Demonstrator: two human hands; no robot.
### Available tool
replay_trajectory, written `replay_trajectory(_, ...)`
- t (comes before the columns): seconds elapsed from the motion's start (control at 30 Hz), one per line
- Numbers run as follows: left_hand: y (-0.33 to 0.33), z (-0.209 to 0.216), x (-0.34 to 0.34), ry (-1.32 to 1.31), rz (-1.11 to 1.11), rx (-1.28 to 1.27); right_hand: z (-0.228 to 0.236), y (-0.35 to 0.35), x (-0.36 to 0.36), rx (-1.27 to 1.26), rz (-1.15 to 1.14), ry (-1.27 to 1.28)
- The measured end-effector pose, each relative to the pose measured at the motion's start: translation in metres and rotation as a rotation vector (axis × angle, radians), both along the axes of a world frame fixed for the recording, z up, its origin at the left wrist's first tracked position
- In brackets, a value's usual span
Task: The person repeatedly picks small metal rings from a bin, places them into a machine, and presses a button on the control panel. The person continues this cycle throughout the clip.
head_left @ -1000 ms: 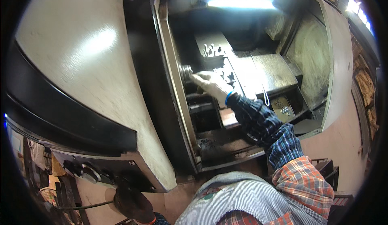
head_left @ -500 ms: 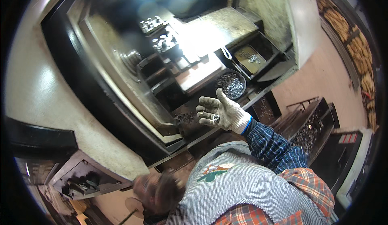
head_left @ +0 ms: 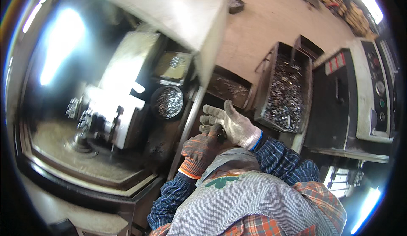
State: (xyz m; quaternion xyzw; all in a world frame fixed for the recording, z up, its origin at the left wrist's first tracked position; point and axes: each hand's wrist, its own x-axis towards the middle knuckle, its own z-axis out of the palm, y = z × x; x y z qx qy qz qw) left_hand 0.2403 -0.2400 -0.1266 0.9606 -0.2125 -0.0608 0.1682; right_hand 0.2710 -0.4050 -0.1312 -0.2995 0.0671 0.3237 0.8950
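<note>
Seemingly handling a small dark piece (head_left: 221, 136), left of the long metal bin (head_left: 269, 83); holding right hand (head_left: 236, 125) loosely spread; resting curled left hand (head_left: 199, 148) against its palm, at the piece; cannot tell whether pinching it; probably calls for a sure pinch next.

Two gloved hands from where I stand: one left hand (head_left: 199, 150), one right hand (head_left: 238, 126). Two blue sleeves (head_left: 279, 154). One apron (head_left: 237, 200), one green patch (head_left: 221, 181). Four containers of parts: one round bowl (head_left: 182, 104), one shallow tray (head_left: 169, 72), one low tray (head_left: 249, 92), one long bin (head_left: 308, 94). Metal bits (head_left: 286, 91): dozens at least in bowl and bin, too packed for exact tally. One control panel (head_left: 377, 72).
</note>
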Motion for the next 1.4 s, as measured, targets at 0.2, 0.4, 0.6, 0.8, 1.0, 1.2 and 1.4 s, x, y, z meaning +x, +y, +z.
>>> replay_trajectory(0.2, -0.100, -0.015, 0.020, 0.942, 0.314, -1.094, -0.043, -0.122, -0.031, -0.231, -0.150, -0.035)
replay_trajectory(0.4, -0.159, -0.003, 0.045, 1.203, 0.341, -0.950, -0.166, -0.269, -0.094, -1.920, -0.197, 0.193)
replay_trajectory(0.6, -0.223, -0.019, 0.045, 1.335, 0.331, -0.915, -0.257, -0.328, -0.124, -2.186, 0.123, 0.188)
replay_trajectory(0.8, -0.270, -0.030, 0.036, 1.350, 0.327, -0.854, -0.253, -0.342, -0.116, -2.024, 0.197, 0.242)
replay_trajectory(1.0, -0.300, -0.040, 0.030, 1.340, 0.425, -0.842, -0.198, -0.337, -0.121, -1.795, -0.052, 0.207)
replay_trajectory(1.2, -0.318, -0.047, 0.029, 1.425, 0.338, -0.898, -0.100, -0.340, -0.130, -0.083, -0.611, -0.050)
replay_trajectory(1.4, -0.336, -0.041, 0.019, 1.417, 0.167, -0.916, -0.057, -0.339, -0.131, -0.375, -0.576, -0.133)
